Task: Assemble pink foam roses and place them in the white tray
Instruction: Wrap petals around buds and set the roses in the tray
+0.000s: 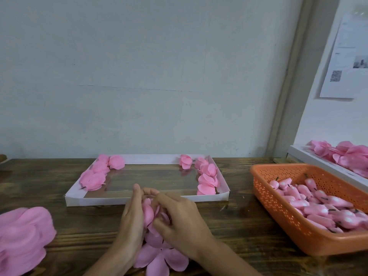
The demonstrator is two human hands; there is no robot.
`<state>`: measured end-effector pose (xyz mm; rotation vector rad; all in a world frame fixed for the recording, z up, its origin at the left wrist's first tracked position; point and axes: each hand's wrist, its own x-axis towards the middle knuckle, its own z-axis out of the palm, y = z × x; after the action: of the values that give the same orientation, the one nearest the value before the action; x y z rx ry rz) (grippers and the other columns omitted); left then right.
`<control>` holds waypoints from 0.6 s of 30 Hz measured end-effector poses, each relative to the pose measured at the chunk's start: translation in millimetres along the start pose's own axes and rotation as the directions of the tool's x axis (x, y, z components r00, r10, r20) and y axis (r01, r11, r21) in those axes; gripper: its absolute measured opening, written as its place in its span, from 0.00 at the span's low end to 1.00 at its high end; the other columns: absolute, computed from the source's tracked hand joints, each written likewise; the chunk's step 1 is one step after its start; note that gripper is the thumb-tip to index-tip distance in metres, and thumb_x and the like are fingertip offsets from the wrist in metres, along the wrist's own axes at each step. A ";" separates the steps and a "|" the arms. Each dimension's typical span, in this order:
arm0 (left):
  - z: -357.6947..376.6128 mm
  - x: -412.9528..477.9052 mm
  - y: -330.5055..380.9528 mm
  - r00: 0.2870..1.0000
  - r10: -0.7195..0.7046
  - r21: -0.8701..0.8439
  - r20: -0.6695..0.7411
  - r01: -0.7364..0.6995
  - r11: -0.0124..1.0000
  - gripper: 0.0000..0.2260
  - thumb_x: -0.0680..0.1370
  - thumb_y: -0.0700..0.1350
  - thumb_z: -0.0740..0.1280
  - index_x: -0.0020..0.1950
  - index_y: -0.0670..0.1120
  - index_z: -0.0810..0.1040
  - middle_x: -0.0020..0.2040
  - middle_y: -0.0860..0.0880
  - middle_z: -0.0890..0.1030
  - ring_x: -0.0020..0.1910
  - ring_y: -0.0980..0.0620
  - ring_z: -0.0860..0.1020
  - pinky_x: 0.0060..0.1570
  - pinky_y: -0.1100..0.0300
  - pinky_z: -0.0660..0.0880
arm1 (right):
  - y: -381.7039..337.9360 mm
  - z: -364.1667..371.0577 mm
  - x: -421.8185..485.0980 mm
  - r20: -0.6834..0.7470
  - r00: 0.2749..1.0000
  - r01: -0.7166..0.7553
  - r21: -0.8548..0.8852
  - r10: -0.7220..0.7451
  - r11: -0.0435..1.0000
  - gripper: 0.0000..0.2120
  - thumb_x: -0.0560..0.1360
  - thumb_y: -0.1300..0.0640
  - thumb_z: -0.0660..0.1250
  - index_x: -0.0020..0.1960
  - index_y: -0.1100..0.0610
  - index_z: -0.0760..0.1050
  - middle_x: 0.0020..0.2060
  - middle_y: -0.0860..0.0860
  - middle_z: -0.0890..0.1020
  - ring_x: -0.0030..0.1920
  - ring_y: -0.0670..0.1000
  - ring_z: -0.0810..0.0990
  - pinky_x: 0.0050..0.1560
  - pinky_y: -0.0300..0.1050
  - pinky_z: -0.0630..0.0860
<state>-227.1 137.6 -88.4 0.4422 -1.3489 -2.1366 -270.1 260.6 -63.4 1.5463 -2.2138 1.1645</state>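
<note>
Both my hands meet over a pink foam rose (149,213) just in front of the white tray (139,200). My left hand (132,220) cups the petals from the left, and my right hand (179,218) pinches them from the right. Flat pink petal pieces (161,257) lie on the table under my wrists. Finished roses line the tray's left side (94,175) and right side (207,176). The tray's middle shows the wood beneath.
An orange perforated basket (278,214) of pink foam buds (318,208) stands at the right. A pile of pink petals (22,240) lies at the near left. A second white tray (318,163) with pink petals sits far right. A wall rises behind the table.
</note>
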 end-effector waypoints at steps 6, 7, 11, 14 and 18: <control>0.3 -0.5 -3.0 0.999 -0.031 0.020 -0.019 0.031 0.999 0.30 0.75 0.66 0.64 0.53 0.38 0.82 0.39 0.36 0.84 0.38 0.41 0.84 0.43 0.51 0.80 | 4.9 0.0 2.1 -0.006 1.000 -0.029 -0.079 0.028 0.996 0.07 0.70 0.56 0.66 0.48 0.48 0.76 0.37 0.36 0.69 0.39 0.39 0.67 0.39 0.36 0.62; -0.5 -1.1 -3.6 0.999 -0.038 0.018 -0.022 0.039 0.999 0.29 0.76 0.65 0.65 0.55 0.38 0.82 0.40 0.36 0.83 0.40 0.40 0.84 0.45 0.50 0.79 | 5.7 0.1 2.1 -0.001 1.000 -0.030 -0.081 0.030 0.996 0.09 0.71 0.58 0.67 0.49 0.47 0.76 0.38 0.38 0.68 0.40 0.39 0.66 0.40 0.38 0.62; -1.0 -3.8 -2.2 0.999 -0.044 0.009 -0.005 0.044 0.999 0.26 0.76 0.61 0.67 0.57 0.38 0.81 0.44 0.35 0.82 0.39 0.42 0.83 0.39 0.54 0.79 | 8.0 -1.6 1.7 0.019 0.999 -0.039 -0.089 0.040 0.995 0.12 0.73 0.61 0.67 0.52 0.46 0.76 0.41 0.39 0.69 0.41 0.39 0.66 0.42 0.37 0.63; 2.1 -5.4 1.6 0.998 -0.062 -0.070 0.031 0.064 0.996 0.24 0.74 0.58 0.70 0.55 0.37 0.81 0.42 0.35 0.83 0.36 0.45 0.84 0.30 0.57 0.79 | 10.3 -3.4 3.2 0.028 0.998 -0.049 -0.107 0.052 0.993 0.13 0.76 0.60 0.64 0.55 0.44 0.74 0.42 0.41 0.70 0.40 0.43 0.69 0.41 0.38 0.65; 3.7 -4.5 4.8 0.978 -0.116 -0.169 0.174 0.146 0.975 0.22 0.73 0.54 0.71 0.55 0.35 0.80 0.44 0.34 0.82 0.41 0.43 0.84 0.34 0.55 0.81 | 16.0 -5.5 4.2 0.017 0.995 -0.096 -0.118 0.098 0.988 0.11 0.76 0.59 0.61 0.53 0.46 0.77 0.44 0.46 0.73 0.43 0.50 0.74 0.43 0.48 0.70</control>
<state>-224.2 141.4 -82.6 0.2954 -1.2257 -2.4258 -287.2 263.8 -65.1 1.4280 -2.3504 1.0268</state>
